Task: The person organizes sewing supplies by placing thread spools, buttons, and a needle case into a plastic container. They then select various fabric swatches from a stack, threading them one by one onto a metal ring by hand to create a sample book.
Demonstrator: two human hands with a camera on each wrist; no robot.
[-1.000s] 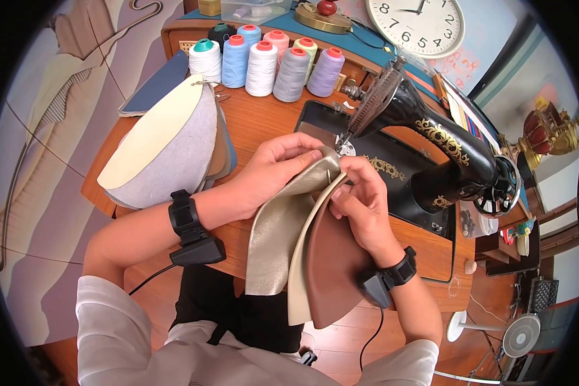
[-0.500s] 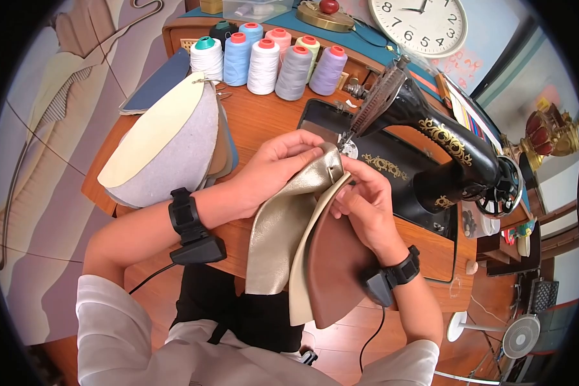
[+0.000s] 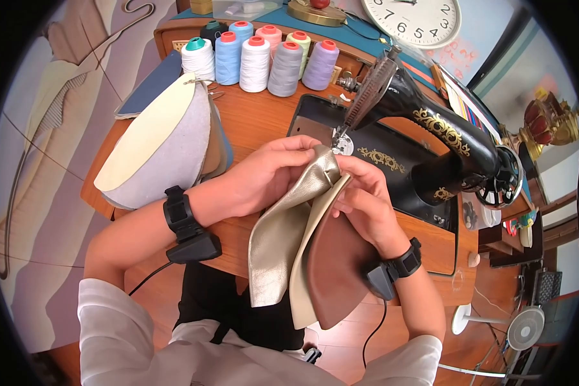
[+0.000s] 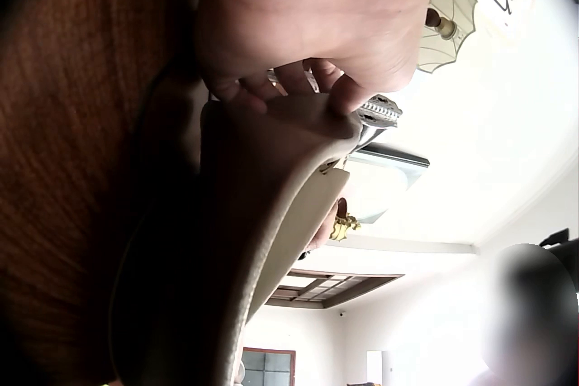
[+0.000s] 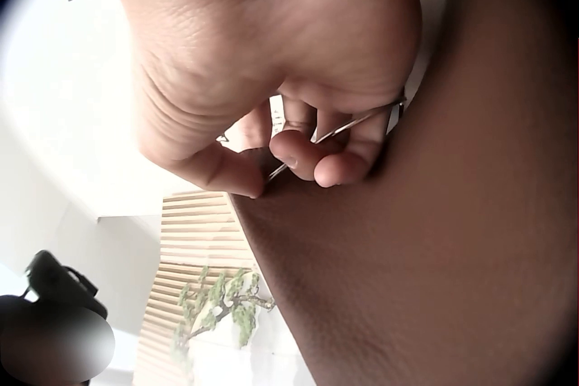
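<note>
My left hand (image 3: 270,170) pinches the narrow top end of a shiny gold leather swatch (image 3: 270,244), which hangs down in a curve. With thumb and fingers my right hand (image 3: 370,202) grips the top of a brown leather swatch (image 3: 338,276) and the cream swatch (image 3: 304,283) beside it. All three fan out downward from the two hands. A thin metal ring (image 5: 336,131) runs between the right fingers in the right wrist view. Near the top of the gold swatch a bit of metal shows at its hole. The left fingertips are partly hidden behind the gold swatch.
A black sewing machine (image 3: 444,138) stands just beyond the hands, its needle end close to them. Several thread cones (image 3: 254,64) line the back of the wooden table (image 3: 251,116). Another bunch of swatches (image 3: 157,154) lies at the left, beside a dark blue one (image 3: 149,87).
The gold swatch bends more and its lower edge has dropped slightly. Both hands keep their hold near the swatch tops. The head view has shifted a little.
</note>
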